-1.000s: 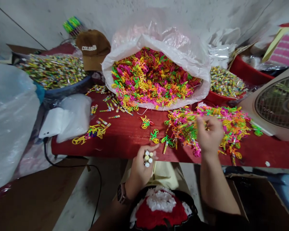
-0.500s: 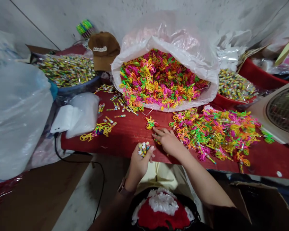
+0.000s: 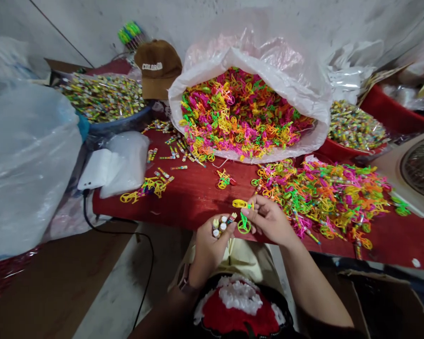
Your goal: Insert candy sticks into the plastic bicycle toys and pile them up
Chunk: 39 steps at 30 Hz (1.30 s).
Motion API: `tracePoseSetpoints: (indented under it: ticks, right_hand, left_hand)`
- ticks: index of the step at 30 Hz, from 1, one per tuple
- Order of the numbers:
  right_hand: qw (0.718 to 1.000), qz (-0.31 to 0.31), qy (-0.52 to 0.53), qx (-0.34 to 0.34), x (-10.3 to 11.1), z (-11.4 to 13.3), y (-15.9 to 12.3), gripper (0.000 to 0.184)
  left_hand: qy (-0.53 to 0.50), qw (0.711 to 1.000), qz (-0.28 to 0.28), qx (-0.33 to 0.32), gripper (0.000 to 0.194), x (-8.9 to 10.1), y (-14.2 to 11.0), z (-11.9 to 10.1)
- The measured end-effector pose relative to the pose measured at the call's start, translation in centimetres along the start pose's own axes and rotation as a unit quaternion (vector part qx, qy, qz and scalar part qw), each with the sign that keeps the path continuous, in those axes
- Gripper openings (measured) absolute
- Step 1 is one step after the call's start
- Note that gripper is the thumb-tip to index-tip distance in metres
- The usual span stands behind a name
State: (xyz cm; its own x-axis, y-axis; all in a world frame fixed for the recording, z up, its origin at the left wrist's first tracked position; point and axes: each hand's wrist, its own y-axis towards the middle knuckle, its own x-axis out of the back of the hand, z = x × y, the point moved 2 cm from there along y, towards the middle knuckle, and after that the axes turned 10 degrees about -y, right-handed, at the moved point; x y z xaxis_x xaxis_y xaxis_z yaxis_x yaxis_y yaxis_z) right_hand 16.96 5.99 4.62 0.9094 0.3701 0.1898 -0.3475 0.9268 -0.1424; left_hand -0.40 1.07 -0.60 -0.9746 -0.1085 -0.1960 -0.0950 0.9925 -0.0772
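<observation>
Several small patterned tubes with pale caps (image 3: 219, 224) are bundled in my left hand (image 3: 212, 242), its fingers closed round them just off the table's front edge. My right hand (image 3: 270, 219) pinches small plastic pieces with ring-shaped ends, a yellow piece (image 3: 240, 204) and a green piece (image 3: 244, 224), close to the tube tops. One tube leans out from my left hand toward the green piece; whether they touch I cannot tell. A small cluster of coloured plastic pieces (image 3: 224, 179) lies on the red table (image 3: 194, 197) beyond my hands.
A white sack (image 3: 229, 59) spills bright plastic pieces at the back. To the right lies a heap of pieces joined with tubes (image 3: 321, 193), near a fan (image 3: 420, 165). Loose tubes (image 3: 178, 150), a power bank (image 3: 95, 169) and a brown cap (image 3: 158, 66) are on the left.
My right hand has lifted from the tabletop, now with yellow and green plastic pieces between its fingers, and sits beside my left hand. My left hand still holds the tubes.
</observation>
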Motion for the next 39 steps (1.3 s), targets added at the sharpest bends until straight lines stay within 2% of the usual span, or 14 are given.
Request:
tracePoseSetpoints:
  ticks: [4,12,18,21,24,27,34,39]
  right_hand:
    - [1.0,-0.021,0.01,0.001,-0.4,0.1,-1.7,0.041]
    - [0.999,-0.027,-0.03,0.02,-0.3,0.5,-2.4,0.043]
    - [0.999,-0.022,-0.029,0.023,-0.4,0.9,-2.6,0.045]
    - [0.999,-0.036,-0.026,0.023,-0.2,0.9,-2.8,0.044]
    - [0.999,-0.04,-0.028,0.02,-0.1,0.7,-2.9,0.045]
    - [0.999,-0.03,-0.034,0.017,-0.1,0.6,-2.9,0.046]
    - [0.997,-0.031,-0.063,0.016,-0.4,0.6,-2.5,0.052]
    - [0.992,-0.099,-0.073,0.013,-1.0,-0.1,-2.5,0.054]
  left_hand:
    - [0.002,1.0,0.023,-0.02,0.023,-0.7,-0.4,-0.7]
    - [0.09,0.989,0.03,-0.112,0.016,-0.5,-0.8,-1.1]
    - [0.135,0.973,0.104,-0.153,0.02,0.0,-0.8,-1.7]
    - [0.14,0.967,0.116,-0.18,0.025,-0.1,-1.0,-1.8]
    - [0.127,0.973,0.09,-0.17,0.021,-0.2,-1.0,-1.6]
    - [0.125,0.974,0.095,-0.161,0.02,-0.3,-1.0,-1.6]
    - [0.17,0.94,0.161,-0.247,0.033,-0.3,-1.1,-2.4]
    - [0.215,0.914,0.168,-0.301,0.046,-0.4,-1.2,-2.2]
